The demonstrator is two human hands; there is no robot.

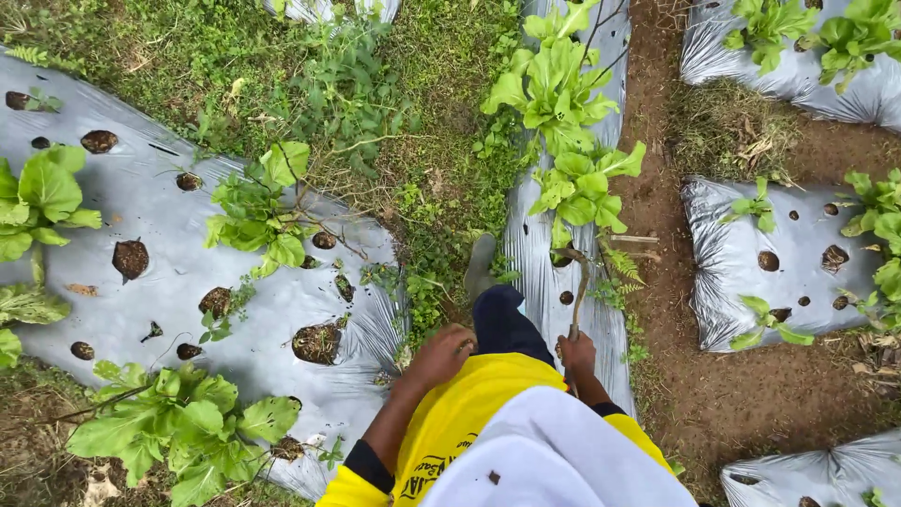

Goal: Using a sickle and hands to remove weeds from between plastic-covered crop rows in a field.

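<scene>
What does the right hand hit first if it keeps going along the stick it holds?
Probably the leafy green plant at the stick's far end; the right hand points up along the silver plastic sheet. Depth is unclear.

Outdoors, in flat daylight with soft shadows. Raised garden beds are covered in silver plastic mulch sheet (141, 202), punched with round planting holes (130, 258) that show dark soil. Leafy green plants (558, 89) grow from some holes; others stand bare. A weedy grass strip (413, 113) runs between the left bed and the narrow middle bed. To the right, bare brown dirt paths (676, 310) separate more silver-covered beds (779, 263), with dry grass patches (732, 127) at the crossing
</scene>
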